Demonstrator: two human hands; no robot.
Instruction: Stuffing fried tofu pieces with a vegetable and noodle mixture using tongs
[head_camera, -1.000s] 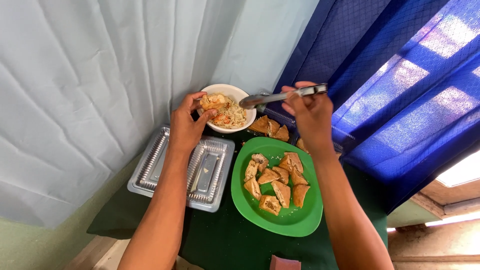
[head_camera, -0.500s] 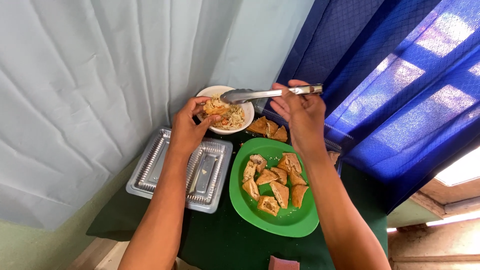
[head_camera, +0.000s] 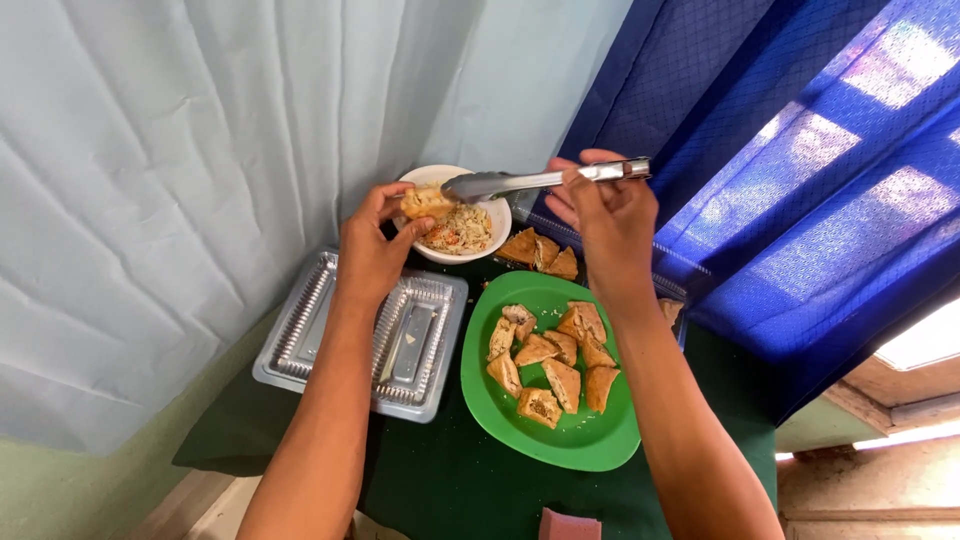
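Left hand (head_camera: 372, 255): fingers pinch a fried pastry (head_camera: 424, 201) over the white bowl's (head_camera: 492, 237) rim. Right hand (head_camera: 610, 215): fingers closed around metal tongs (head_camera: 530, 182), tips above the shredded filling (head_camera: 462, 228). Keep the pastry level, opening upward; load small.

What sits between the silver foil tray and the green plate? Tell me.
Nothing: in the head view only a narrow strip of dark green tablecloth separates the foil tray from the green plate.

A clear, rectangular ribbed plastic package (head_camera: 300, 340) lies left of the green plate (head_camera: 590, 440).
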